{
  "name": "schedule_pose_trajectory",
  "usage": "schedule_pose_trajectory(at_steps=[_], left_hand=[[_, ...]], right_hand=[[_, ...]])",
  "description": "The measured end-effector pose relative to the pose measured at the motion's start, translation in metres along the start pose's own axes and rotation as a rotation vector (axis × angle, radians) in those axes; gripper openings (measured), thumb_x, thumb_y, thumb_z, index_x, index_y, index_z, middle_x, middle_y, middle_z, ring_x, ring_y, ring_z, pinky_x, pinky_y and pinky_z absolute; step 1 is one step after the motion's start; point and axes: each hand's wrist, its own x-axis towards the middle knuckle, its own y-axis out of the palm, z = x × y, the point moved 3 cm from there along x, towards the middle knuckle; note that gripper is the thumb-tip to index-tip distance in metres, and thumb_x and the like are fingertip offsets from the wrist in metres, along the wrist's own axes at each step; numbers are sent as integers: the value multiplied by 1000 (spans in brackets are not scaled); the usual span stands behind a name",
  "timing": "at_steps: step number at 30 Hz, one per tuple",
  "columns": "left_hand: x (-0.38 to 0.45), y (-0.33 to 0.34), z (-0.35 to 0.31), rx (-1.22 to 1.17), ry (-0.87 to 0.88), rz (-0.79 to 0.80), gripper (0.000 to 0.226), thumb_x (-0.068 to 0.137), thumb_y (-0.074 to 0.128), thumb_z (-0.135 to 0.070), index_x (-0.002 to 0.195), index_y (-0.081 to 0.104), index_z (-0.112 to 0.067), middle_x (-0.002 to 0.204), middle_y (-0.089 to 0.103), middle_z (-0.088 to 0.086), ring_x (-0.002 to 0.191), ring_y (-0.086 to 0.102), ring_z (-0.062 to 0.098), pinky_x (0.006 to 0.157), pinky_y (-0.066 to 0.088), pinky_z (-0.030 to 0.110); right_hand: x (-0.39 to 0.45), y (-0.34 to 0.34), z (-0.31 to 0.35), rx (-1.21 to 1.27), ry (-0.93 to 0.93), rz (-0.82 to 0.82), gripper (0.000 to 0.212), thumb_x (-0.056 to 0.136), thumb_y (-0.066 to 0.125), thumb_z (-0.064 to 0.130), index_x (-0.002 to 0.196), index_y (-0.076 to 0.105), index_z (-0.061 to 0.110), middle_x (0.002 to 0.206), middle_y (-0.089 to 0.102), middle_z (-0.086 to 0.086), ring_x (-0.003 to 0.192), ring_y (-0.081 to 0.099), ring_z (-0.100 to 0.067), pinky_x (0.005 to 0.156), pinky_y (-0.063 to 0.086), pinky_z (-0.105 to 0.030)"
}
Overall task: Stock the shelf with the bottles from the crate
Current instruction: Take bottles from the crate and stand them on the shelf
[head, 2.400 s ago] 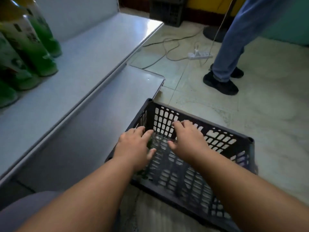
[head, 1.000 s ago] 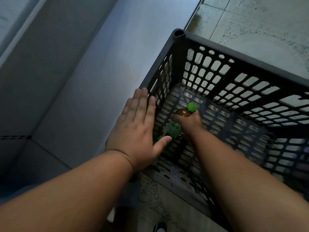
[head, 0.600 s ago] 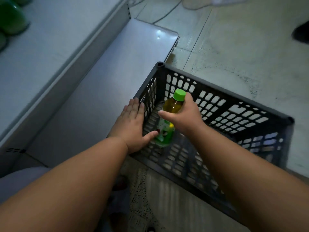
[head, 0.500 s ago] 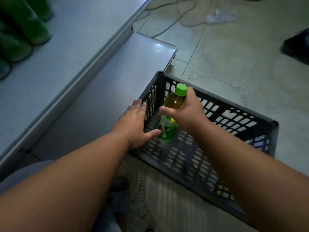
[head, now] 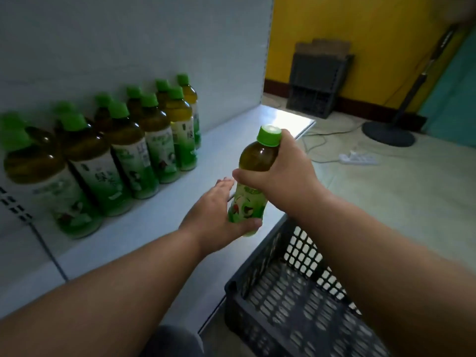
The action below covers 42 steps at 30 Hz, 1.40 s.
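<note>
Bottle (head: pixel 257 161) looks full and slick, so your right hand (head: pixel 288 173) gripping the shoulder, left hand (head: pixel 211 215) cupping the base works.

Ten shelved bottles (head: pixel 154 140), one held bottle (head: pixel 258 158), two crates (head: pixel 291 300), one power strip (head: pixel 358 158).

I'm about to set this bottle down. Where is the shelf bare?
Bare white metal shelf runs from the green-capped tea bottle rows rightward to its far end, plus the front strip. Crowded at its back left.

green-capped amber bottle (head: pixel 251 176), dark grey lattice crate (head: pixel 288 300), yellow wall (head: pixel 360 27)
</note>
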Motion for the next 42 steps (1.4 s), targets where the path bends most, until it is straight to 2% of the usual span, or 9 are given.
schedule_pose_trajectory(at_steps=[3, 7, 13, 18, 21, 26, 31, 35, 42], left_hand=[[20, -24, 20, 24, -29, -34, 104, 74, 70, -69, 157, 22, -29, 164, 24, -6, 150, 23, 18, 117, 32, 42], [54, -31, 48, 74, -84, -18, 108, 75, 67, -71, 159, 16, -24, 166, 18, -3, 152, 15, 15, 121, 23, 37], [81, -11, 87, 187, -214, 3, 115, 64, 53, -84, 157, 21, -24, 164, 23, 1, 151, 21, 21, 120, 25, 40], [79, 2, 94, 361, -84, -58, 107, 72, 34, -84, 156, 23, -18, 166, 16, 8, 153, 12, 21, 123, 9, 35], [82, 4, 95, 378, -95, -70, 107, 73, 27, -82, 158, 16, -18, 167, 9, 7, 154, 4, 19, 124, 4, 35], [85, 7, 98, 416, -107, -91, 118, 63, 9, -87, 159, 14, -17, 168, 6, 5, 154, 1, 16, 124, 3, 37], [86, 7, 100, 453, -104, -88, 105, 79, 25, -84, 158, 7, -17, 168, 1, 5, 153, -3, 18, 124, 0, 38], [85, 7, 101, 512, -156, 10, 106, 84, 20, -82, 158, -10, -13, 166, -17, 6, 152, -17, 18, 123, -8, 37], [87, 7, 98, 524, -205, 89, 103, 88, 25, -79, 156, -17, -15, 163, -26, 1, 149, -23, 13, 115, -19, 28]], right_hand=[[30, 15, 19, 1, -31, 16, 65, 64, 89, 43, 111, 47, 26, 100, 61, 10, 94, 61, -14, 79, 55, -33], [70, 36, 18, 58, -28, 10, 66, 62, 90, 41, 110, 49, 27, 101, 64, 7, 94, 63, -15, 82, 58, -39], [104, 66, -5, 89, 8, 5, 67, 61, 91, 43, 108, 45, 29, 100, 62, 8, 93, 63, -17, 82, 59, -43], [99, 90, -20, 84, 46, 38, 70, 69, 88, 39, 119, 41, 30, 105, 60, 7, 96, 61, -16, 82, 56, -39], [86, 108, -43, 41, 88, 98, 54, 75, 85, 32, 113, 47, 29, 109, 63, 9, 102, 63, -15, 84, 57, -42], [91, 116, -59, -83, 13, 113, 53, 78, 82, 33, 119, 48, 27, 114, 63, 6, 102, 61, -16, 84, 57, -42], [113, 126, -63, -108, -49, 100, 55, 82, 77, 34, 128, 49, 21, 119, 61, 1, 104, 60, -18, 87, 56, -42], [147, 138, -68, -88, -68, 89, 51, 84, 74, 31, 128, 50, 19, 119, 61, -2, 104, 61, -22, 87, 55, -46], [193, 156, -71, -57, -95, 127, 49, 85, 73, 30, 126, 50, 18, 118, 62, -2, 104, 61, -23, 86, 54, -43]])
